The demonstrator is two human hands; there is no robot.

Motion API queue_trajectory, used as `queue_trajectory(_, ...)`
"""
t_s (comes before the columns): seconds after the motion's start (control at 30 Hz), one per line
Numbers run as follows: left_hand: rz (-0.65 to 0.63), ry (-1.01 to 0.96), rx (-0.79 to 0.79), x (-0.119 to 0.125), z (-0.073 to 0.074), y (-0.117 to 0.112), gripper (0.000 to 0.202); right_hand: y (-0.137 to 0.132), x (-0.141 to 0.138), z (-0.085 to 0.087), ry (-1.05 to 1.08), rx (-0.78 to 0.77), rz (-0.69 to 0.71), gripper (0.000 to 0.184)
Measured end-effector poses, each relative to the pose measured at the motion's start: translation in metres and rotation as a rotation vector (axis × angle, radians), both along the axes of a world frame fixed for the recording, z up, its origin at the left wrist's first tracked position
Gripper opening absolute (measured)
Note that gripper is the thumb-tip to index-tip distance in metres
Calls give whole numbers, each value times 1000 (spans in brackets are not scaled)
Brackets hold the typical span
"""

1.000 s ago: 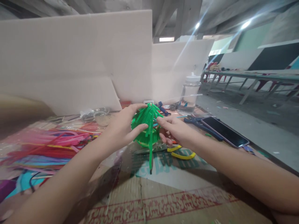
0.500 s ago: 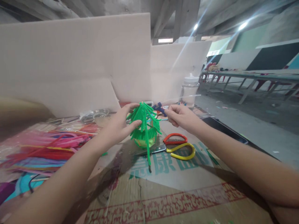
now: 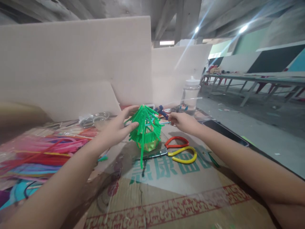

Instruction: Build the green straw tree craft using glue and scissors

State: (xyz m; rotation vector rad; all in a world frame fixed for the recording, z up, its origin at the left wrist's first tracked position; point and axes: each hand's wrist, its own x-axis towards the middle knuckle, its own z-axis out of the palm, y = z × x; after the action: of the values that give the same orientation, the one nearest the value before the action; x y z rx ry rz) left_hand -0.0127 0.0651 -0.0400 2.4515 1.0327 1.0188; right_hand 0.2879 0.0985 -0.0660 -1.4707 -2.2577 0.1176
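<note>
A small model house (image 3: 144, 127) with a pointed, layered roof of green pipe cleaners stands upright in front of me. My left hand (image 3: 119, 127) is closed around its left side, thumb on the near side and fingers behind the roof. One long green strand hangs down its front. My right hand (image 3: 182, 122) is at the right of the model, fingers curled; what they hold, if anything, is hidden. Just beyond those fingertips lies a dark blue glue gun (image 3: 162, 111). Scissors (image 3: 181, 149) with one red and one yellow handle lie beside the model's base.
Bagged coloured pipe cleaners (image 3: 47, 149) lie at left, near a clear tape roll (image 3: 100, 117). A clear bottle with a white lid (image 3: 190, 95) stands behind my right hand. A dark tablet-like slab (image 3: 224, 132) lies at right. White boards (image 3: 95, 57) rise behind.
My right hand has lowered slightly and drawn back from the glue gun's handle. The model has turned or tilted a little, its hanging strand shifting left. My left hand stays on it.
</note>
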Motion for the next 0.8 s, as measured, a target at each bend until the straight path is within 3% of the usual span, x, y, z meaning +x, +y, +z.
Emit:
queue_trajectory(0.17,44,-1,-52,-2,1,3,55,3,1,0,14,-168,112,20)
queue_trajectory(0.27,42,9,-34,-2,3,3,54,-6,-13,2,149,-285,208,35)
queue_trajectory(0.33,13,8,-28,-1,4,1,52,-12,-24,-2,222,-284,198,44)
queue_trajectory(0.43,-38,-14,-27,0,8,-2,49,-13,-34,-13,322,-247,193,41)
queue_trajectory(0.6,4,-64,36,-4,9,4,48,6,-47,-22,535,-369,257,45)
queue_trajectory(0.8,147,-125,24,-18,-6,30,47,31,-69,-15,460,-341,224,19)
